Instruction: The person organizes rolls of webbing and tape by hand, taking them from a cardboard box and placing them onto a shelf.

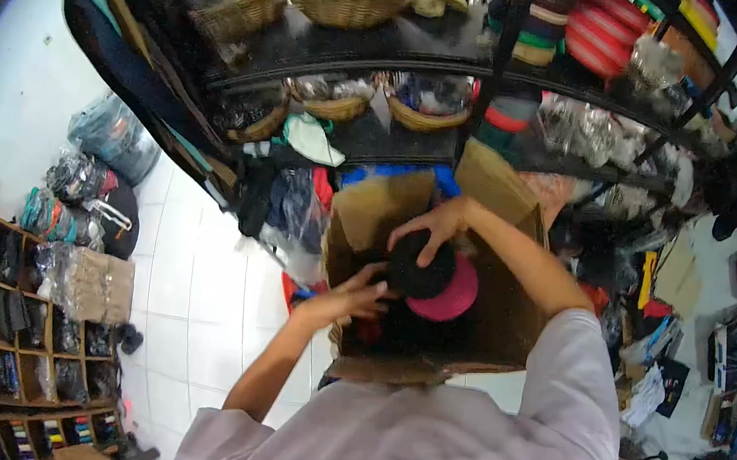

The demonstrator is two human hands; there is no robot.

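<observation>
An open cardboard box [504,195] stands in front of me, its flaps raised. My right hand [434,228] grips a round black roll [421,271] from above, inside the box opening. Beside and partly under the black roll lies a round pink roll [452,296]. My left hand [353,299] is at the left of the black roll, its fingers apart and somewhat blurred, near the roll's edge. The bottom of the box is dark, and its contents there are hard to make out.
Black shelves [379,57] with wicker baskets [349,5] and red striped rolls [605,30] rise beyond the box. At the left are a wooden cubby unit [16,290] and wrapped bundles [94,285]. Clothes and bags lie at the right.
</observation>
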